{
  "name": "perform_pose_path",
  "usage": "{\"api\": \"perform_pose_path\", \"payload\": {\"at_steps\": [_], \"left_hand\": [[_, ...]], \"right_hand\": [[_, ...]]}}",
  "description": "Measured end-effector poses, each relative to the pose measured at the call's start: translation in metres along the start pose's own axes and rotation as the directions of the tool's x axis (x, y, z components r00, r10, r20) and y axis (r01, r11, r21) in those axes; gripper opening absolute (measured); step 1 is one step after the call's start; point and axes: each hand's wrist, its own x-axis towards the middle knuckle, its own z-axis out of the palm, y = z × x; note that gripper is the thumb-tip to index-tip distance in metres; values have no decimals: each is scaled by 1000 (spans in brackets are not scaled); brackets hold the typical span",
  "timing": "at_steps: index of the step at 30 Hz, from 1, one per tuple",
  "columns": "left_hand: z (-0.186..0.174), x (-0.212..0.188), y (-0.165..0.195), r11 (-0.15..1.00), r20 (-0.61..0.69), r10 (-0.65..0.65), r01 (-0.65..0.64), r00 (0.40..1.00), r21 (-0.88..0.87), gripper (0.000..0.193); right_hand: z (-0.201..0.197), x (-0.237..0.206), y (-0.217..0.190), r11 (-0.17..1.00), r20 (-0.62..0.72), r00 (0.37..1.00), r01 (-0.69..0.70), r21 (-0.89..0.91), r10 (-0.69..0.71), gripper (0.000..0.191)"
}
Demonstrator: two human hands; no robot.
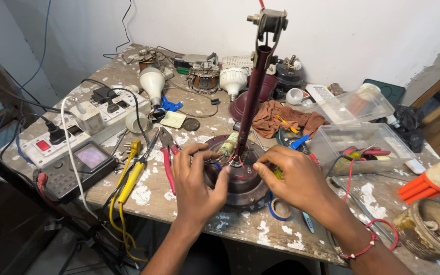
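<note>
Near the bench's front edge, the left hand [195,179] and right hand [294,175] are pinching the thin red wires [239,164] atop the fan motor [240,178], and tugging is likely risking snapped leads or tipping its tall downrod [253,97].

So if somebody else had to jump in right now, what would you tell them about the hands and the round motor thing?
Left hand: fingers on the rim of the dark round motor, pinching thin wires at its top.
Right hand: fingertips at the same red wires beside the maroon rod, which stands upright from the motor's middle.
Motor sits at the table's front edge, on a blue tape roll. Red-handled pliers and a yellow-handled tool lie to the left.
Done: motor top open, wires exposed. Left: wires look loose and unjoined; whether any are joined, I cannot tell.
</note>
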Motion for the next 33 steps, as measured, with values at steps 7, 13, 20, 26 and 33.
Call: {"api": "perform_pose_path", "payload": {"at_steps": [7,13,20,26,33], "left_hand": [[-7,-6,-13,986,-38,97,-101,995,-132,67],[-1,-8,-23,963,-151,-214,181,965,-201,45],[15,-1,-32,881,-82,-402,360,912,-308,27],[21,-9,-25,874,-30,-462,449,887,-187,19],[13,-19,-10,952,-38,-298,295,954,-80,17]], "right_hand": [[0,-11,31,999,-32,999,-24,-32,23,23],[-25,-42,96,903,-156,895,-428,-44,417,34],[-47,-77,153,710,-201,830,-551,-438,520,86],[-31,-75,160,620,13,645,-728,-292,764,112],[-25,-70,179,738,-53,780,-610,-288,623,90]]}}
